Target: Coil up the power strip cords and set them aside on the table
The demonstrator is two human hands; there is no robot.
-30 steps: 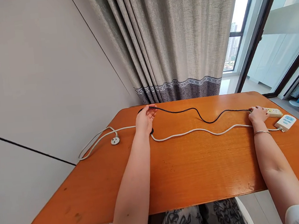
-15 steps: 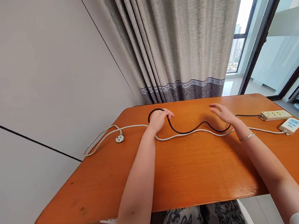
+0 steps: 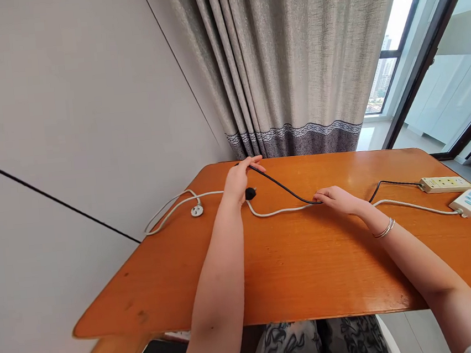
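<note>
The left hand (image 3: 236, 184) loosely held 1 black cord (image 3: 280, 184) near the wooden table's (image 3: 311, 269) far edge; the right hand (image 3: 340, 199) pinched it midway, fingers narrow; it led to a cream power strip (image 3: 447, 184).

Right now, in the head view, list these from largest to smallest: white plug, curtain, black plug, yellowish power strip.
1. Curtain
2. Yellowish power strip
3. White plug and black plug: unsure, they look too alike to rank.
</note>
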